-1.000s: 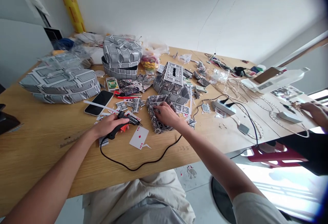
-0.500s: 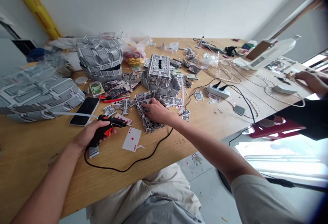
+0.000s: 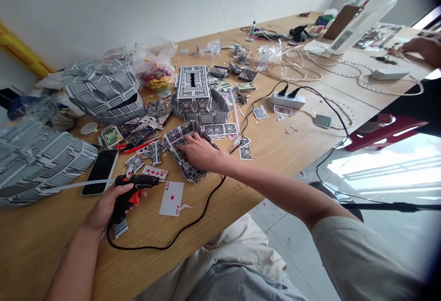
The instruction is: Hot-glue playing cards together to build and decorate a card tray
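In my left hand (image 3: 109, 202) is a black hot glue gun (image 3: 134, 183) with an orange trigger; a long white glue stick (image 3: 81, 184) sticks out of its back and its nozzle points right. My right hand (image 3: 197, 150) reaches into an open box made of playing cards (image 3: 174, 136), fingers spread and pressing on its inside. An ace of diamonds (image 3: 171, 199) lies just below the nozzle. Another red diamond card (image 3: 155, 173) is behind the gun. Behind the open box, a taller card box with a jagged slot (image 3: 193, 90) rests on a card-built tray (image 3: 219, 110).
A phone (image 3: 100, 172) and grey woven card baskets (image 3: 41, 163) stand at left. Card scraps and red-handled pliers (image 3: 138, 147) lie in the middle. The gun's black cord (image 3: 203, 213) loops along the front; a power strip (image 3: 288, 100) sits right. Another person's hand (image 3: 422, 52) is at far right.
The view has turned, so the table appears tilted and shifted left. My left hand still holds the glue gun, and my right hand stays inside the open card box.
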Available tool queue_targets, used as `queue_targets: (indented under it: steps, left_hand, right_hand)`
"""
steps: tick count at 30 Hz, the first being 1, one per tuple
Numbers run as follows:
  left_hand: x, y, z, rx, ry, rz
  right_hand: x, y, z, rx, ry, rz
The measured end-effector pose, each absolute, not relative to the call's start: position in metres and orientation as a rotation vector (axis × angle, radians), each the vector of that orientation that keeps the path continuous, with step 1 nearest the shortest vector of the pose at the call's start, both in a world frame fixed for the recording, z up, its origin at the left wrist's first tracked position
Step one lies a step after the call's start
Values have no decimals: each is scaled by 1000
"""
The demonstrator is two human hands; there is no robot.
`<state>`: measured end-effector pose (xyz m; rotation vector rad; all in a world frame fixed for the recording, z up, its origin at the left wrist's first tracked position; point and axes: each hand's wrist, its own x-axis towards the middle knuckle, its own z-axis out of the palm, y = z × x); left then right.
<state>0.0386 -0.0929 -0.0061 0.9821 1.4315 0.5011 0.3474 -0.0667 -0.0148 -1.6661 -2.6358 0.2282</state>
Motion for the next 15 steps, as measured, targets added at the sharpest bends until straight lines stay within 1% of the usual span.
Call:
queue_targets:
  steps: [7,10,15]
  left_hand:
    - [38,-92,-8,1000,1434,496]
    - [37,-92,-8,1008,1425,500]
    - [35,-91,-11,1073,1397,482]
  right_hand:
    - [349,-63,-18,-1690,-2612,226]
    - [354,-60,-5,-1635,-2608,244]
    - [369,-30,25,-1492,-2365,227]
